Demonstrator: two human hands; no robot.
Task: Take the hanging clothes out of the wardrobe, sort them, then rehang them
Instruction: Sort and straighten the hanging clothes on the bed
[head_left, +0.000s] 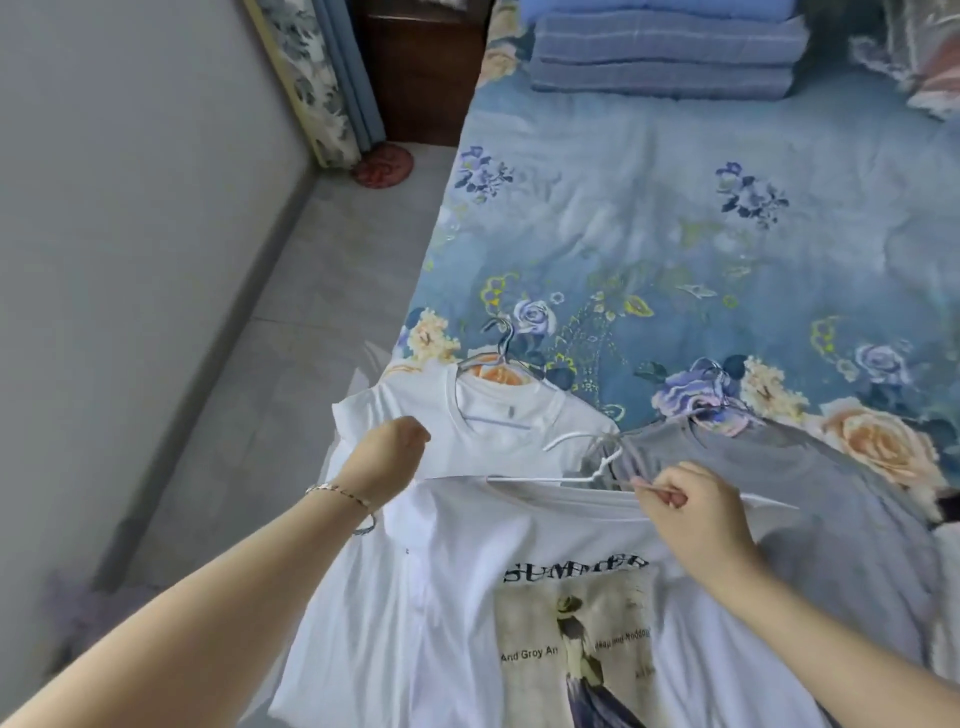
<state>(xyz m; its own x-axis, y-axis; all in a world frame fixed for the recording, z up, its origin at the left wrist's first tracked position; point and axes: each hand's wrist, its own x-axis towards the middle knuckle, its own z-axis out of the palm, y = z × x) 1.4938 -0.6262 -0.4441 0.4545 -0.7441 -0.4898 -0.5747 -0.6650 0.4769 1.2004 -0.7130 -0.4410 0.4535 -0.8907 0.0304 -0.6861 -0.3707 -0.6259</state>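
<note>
A white printed T-shirt (519, 597) bearing the word "SUMMER" and a faded figure graphic is spread at the lower centre of the frame, on the near edge of the bed. It is carried on a white wire hanger (587, 467), whose hook is seen just above the collar. The left shoulder of this shirt is gripped by the left hand (387, 460), with the fingers curled shut on the fabric; a thin silver bracelet (340, 492) is worn on that wrist. The collar at the right is pinched by the right hand (696, 506), the fingers (670, 496) closed narrowly on the cloth beside the hanger's arm.

Just above, partly overlapped by the printed shirt, a plain white T-shirt (498, 431) is laid on a silver metal hanger (501, 348). To the right of it, a grey T-shirt (779, 467) is laid on its own hanger (711, 384), whose colour is hard to tell against the flowers.

All three garments are borne by a blue floral bedspread (675, 218), which fills the right and centre of the frame. A stack of folded blue striped blankets (665, 52) is seen at the upper centre-right. Grey floor tiles (291, 322) and a pale wall (130, 182) occupy the left, with a floral curtain (311, 78) and a round red object (383, 165) on the floor at the upper left.
</note>
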